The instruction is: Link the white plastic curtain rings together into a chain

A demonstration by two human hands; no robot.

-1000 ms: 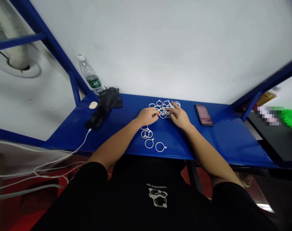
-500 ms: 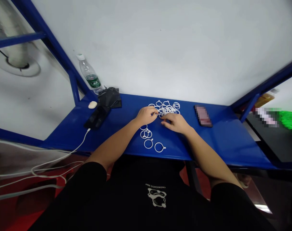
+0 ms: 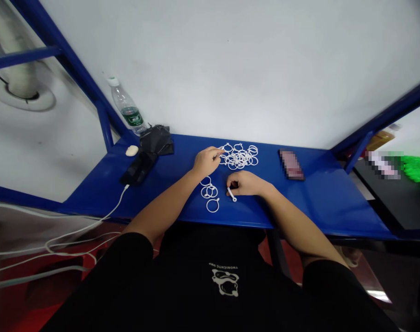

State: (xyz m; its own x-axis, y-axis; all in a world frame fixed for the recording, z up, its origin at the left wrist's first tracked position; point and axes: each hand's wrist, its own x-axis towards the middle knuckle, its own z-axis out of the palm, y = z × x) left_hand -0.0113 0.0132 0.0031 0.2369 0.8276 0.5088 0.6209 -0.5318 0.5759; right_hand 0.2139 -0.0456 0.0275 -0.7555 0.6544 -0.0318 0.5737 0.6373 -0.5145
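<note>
My right hand (image 3: 246, 183) is closed, pinching a white plastic curtain ring (image 3: 232, 195) with a small eyelet at its lower end; the ring is seen almost edge-on. My left hand (image 3: 207, 161) is at the left edge of a pile of similar white rings (image 3: 239, 159). Its index finger stretches out over the nearest rings, with the thumb apart from it; the other fingers are partly hidden. Several loose rings (image 3: 213, 205) lie in a short row between my left forearm and the front edge of the blue table (image 3: 182, 207).
A phone (image 3: 291, 164) lies to the right of the pile. On the left are a black device (image 3: 138, 169) with a white cable, a crumpled black bag (image 3: 157, 139), a small cream-coloured object (image 3: 131, 151) and a leaning water bottle (image 3: 127, 108). A white wall (image 3: 231, 69) rises behind.
My right hand has come away from the pile toward the front edge and now holds a ring. The frontmost ring is gone from its place. My left hand has shifted slightly up and left.
</note>
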